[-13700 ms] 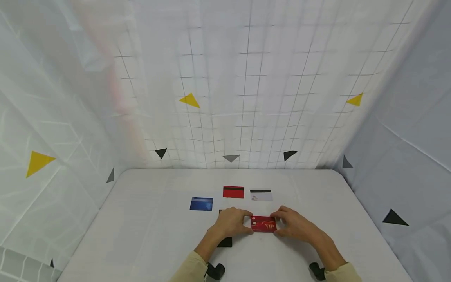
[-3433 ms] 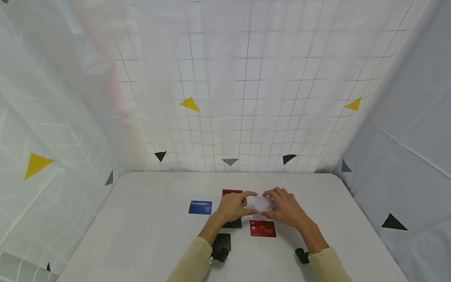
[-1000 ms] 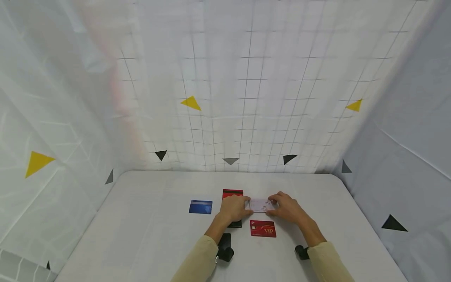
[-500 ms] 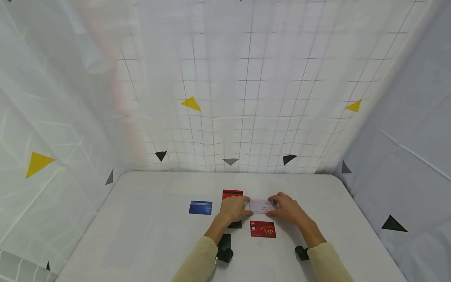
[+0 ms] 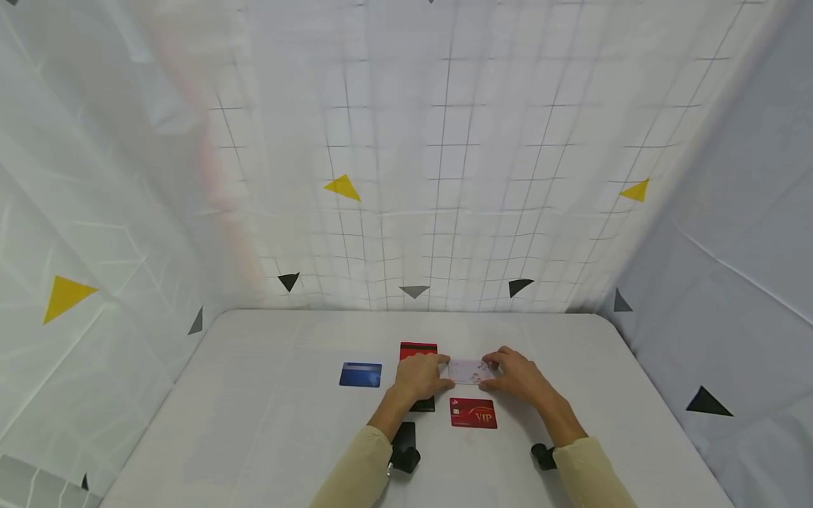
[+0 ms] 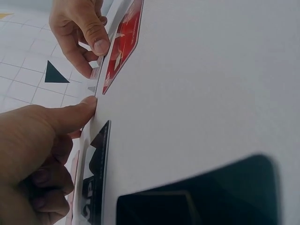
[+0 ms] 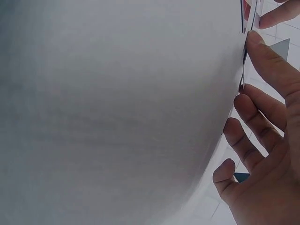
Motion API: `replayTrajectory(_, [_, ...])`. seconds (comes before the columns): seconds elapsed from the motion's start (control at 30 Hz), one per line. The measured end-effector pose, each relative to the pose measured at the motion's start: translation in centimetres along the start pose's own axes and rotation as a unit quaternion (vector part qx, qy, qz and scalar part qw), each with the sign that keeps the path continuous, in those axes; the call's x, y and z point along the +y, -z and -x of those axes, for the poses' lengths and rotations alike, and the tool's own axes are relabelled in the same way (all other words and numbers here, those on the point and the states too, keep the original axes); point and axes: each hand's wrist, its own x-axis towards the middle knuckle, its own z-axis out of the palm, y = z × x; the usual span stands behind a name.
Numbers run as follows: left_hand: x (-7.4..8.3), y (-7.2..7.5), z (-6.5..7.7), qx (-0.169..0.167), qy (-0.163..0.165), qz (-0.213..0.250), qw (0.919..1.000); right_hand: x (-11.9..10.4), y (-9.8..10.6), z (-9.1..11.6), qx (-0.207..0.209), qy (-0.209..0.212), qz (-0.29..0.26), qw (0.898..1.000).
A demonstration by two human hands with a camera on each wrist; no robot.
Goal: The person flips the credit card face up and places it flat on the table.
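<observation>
A pale pinkish-white card (image 5: 466, 372) with a small floral print lies between both hands near the middle of the table. My left hand (image 5: 419, 377) pinches its left short edge with thumb and index finger. At its right edge, my right hand (image 5: 517, 377) pinches the card the same way. The left wrist view shows this card almost edge-on between the two thumbs. Just in front lies a red VIP card (image 5: 473, 413). A black card (image 5: 423, 405) and a red card with a dark stripe (image 5: 418, 349) are partly covered by my left hand.
A blue card (image 5: 360, 375) lies left of my left hand. Under the left forearm is another black card (image 5: 404, 432), partly hidden. Black camera mounts sit at both wrists. White sheeting with a grid (image 5: 413, 233) rises behind the white table (image 5: 267, 409).
Earlier both hands were on the red VIP card, then held the pale card tilted up. Its striped face has given way to the floral one, and it lies flatter. The last second shows almost no movement.
</observation>
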Motion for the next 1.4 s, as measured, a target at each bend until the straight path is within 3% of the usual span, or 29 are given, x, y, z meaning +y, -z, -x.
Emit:
replayTrajectory(0.7, [-0.22,-0.20,0.06,-0.007,0.005,0.015,0.9998,0.10,-0.14,-0.07,-0.003,-0.006,-0.003,1.000])
replayTrajectory(0.97, [-0.10,0.05,-0.18,-0.003,0.001,-0.006,1.0000,0.17,0.08,-0.08,-0.010,-0.006,-0.011,1.000])
replayTrajectory(1.4, [-0.15,0.19,0.10,-0.007,0.002,-0.001,1.0000,0.28,-0.18,-0.16,-0.010,-0.002,-0.014,1.000])
